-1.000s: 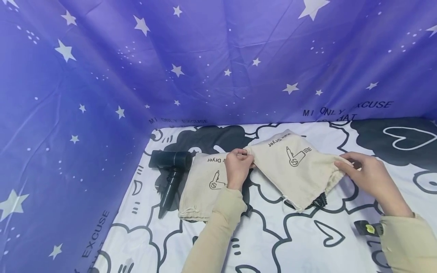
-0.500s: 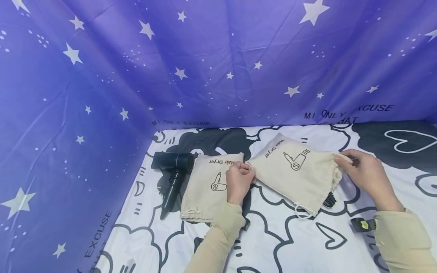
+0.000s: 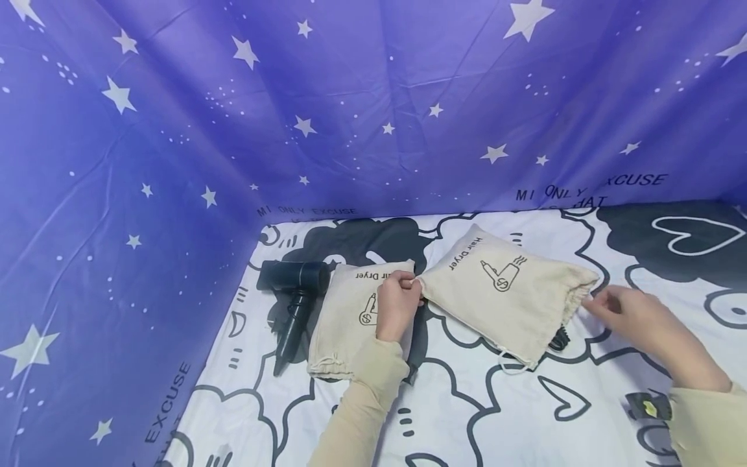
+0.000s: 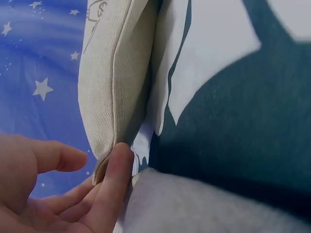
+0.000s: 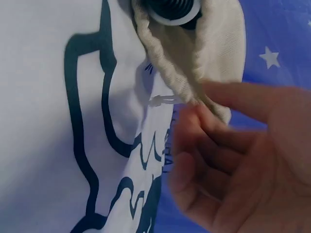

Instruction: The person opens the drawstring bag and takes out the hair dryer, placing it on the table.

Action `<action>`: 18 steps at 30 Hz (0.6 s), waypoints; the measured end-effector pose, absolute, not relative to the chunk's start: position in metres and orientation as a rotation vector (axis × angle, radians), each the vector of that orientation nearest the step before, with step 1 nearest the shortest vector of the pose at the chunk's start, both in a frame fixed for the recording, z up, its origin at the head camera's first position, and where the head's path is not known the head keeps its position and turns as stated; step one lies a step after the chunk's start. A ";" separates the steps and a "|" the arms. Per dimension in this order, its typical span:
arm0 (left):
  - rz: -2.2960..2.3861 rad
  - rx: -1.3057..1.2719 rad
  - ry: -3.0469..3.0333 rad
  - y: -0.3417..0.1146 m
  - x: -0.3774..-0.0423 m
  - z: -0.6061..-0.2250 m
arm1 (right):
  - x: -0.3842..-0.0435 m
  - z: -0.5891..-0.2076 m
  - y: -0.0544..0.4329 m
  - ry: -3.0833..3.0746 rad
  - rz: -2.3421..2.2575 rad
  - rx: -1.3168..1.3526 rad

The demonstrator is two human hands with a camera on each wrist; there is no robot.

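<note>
A beige drawstring bag (image 3: 467, 298) printed "Hair Dryer" lies slanted at the centre right, something bulky inside. A black ribbed thing (image 5: 172, 9) with a pale ring shows in its mouth, and a white cord loop (image 3: 513, 363) hangs out. My left hand (image 3: 398, 305) touches the bag's left corner; in the left wrist view its fingers lie against the cloth, the thumb apart from it. My right hand (image 3: 639, 321) is at the mouth edge on the right, thumb and forefinger pinching the cloth, though slightly blurred.
A second beige bag (image 3: 338, 324) lies flat under my left hand. Left of it is a black hair dryer (image 3: 294, 279). A purple star-printed curtain (image 3: 350, 97) rises behind and at the left of the patterned white cloth (image 3: 455, 415).
My left hand has shifted slightly left and down with the bag's corner. The right hand has left the upper right corner and dropped a little to the mouth edge. The bag has turned slightly.
</note>
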State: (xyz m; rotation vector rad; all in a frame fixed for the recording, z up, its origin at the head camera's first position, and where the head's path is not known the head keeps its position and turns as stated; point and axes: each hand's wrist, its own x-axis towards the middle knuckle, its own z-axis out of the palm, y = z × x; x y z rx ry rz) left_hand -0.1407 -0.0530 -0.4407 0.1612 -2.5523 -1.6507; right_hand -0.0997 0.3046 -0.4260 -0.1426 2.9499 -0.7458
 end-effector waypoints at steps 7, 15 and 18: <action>-1.596 0.125 -2.613 -0.058 -0.146 -0.440 | -0.086 -0.433 0.283 2.803 -0.797 -0.396; -1.619 0.117 -2.625 -0.058 -0.148 -0.443 | -0.088 -0.441 0.264 2.871 -0.671 -0.358; -1.641 0.122 -2.607 -0.058 -0.149 -0.446 | -0.089 -0.440 0.263 2.879 -0.657 -0.349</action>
